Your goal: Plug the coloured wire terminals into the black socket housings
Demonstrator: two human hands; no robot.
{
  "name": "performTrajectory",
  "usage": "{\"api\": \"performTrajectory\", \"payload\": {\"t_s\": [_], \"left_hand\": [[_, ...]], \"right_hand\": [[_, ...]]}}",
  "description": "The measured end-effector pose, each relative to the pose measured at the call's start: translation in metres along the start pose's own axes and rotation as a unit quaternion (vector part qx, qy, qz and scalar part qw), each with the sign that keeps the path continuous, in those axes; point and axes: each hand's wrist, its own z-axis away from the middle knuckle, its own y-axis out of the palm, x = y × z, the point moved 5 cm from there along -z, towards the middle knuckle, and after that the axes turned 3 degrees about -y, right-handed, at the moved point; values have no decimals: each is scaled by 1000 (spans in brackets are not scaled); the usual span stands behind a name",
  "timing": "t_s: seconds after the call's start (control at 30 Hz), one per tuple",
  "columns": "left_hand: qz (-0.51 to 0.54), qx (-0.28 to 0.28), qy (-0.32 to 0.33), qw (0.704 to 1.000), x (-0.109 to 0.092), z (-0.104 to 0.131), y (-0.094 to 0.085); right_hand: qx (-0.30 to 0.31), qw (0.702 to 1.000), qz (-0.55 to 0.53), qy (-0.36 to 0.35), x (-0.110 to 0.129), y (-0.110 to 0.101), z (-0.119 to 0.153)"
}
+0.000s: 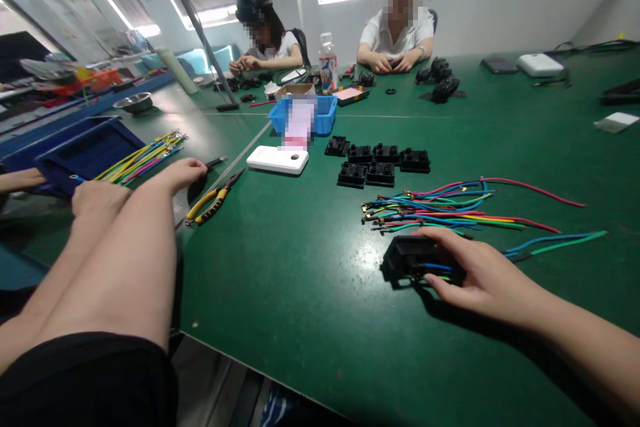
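Between the thumb and fingers of the right hand (pixel 480 275), a black plastic housing (pixel 404 255) is clamped just above or on the green tabletop (pixel 300 260). Its long axis is laid roughly crosswise, with the bare end pointed left of the grip and the other end hidden by the palm. Its open side is turned toward the wearer, and a blue wire (pixel 437 267) is seen running lengthwise inside. To the right of the grip, a pair of blue and green wires (pixel 555 241) is stretched out past the wrist. Just beyond it, terminal-tipped wires (pixel 440 217) are bunched, their metal ends pointed left. Well left of it, the left hand (pixel 185 175) is held near yellow-handled pliers (pixel 210 207); whether its fingers are closed on the dark slender piece (pixel 216 162) cannot be told.
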Motion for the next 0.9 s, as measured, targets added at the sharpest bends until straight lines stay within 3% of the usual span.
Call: {"api": "performTrajectory", "payload": {"t_s": [0.07, 0.13, 0.23, 0.3, 0.37, 0.43, 0.53, 0.63, 0.7, 0.8, 0.9], "left_hand": [[1, 16, -48, 999, -8, 7, -8], [0, -11, -76, 997, -26, 17, -17], [9, -87, -55, 995, -78, 39, -16], [32, -93, 5, 995, -128, 60, 1], [72, -61, 79, 992, -183, 88, 27], [226, 38, 219, 949, -240, 121, 56], [277, 117, 285, 910, -292, 162, 91], [329, 200, 338, 859, -321, 187, 109], [341, 221, 337, 849, -329, 190, 113], [348, 242, 323, 846, -333, 185, 116], [376, 289, 319, 821, -330, 180, 118]], "right_hand": [[-3, 1000, -3, -3, 3, -1, 0], [-7, 1000, -5, -5, 6, -3, -1], [-5, 1000, 5, 2, 9, -4, -2], [1, 1000, 13, 15, 7, -3, -2], [3, 1000, 16, 25, 4, -2, -2], [-5, 1000, 18, 24, 3, -2, -3], [-14, 999, 26, 16, 4, -2, -5], [-19, 1000, 22, 9, 8, -3, -8], [-29, 999, 12, 14, 9, -5, -8], [-37, 999, 4, 32, 8, -7, -6], [-42, 998, 30, 29, 9, -6, -5]]}}
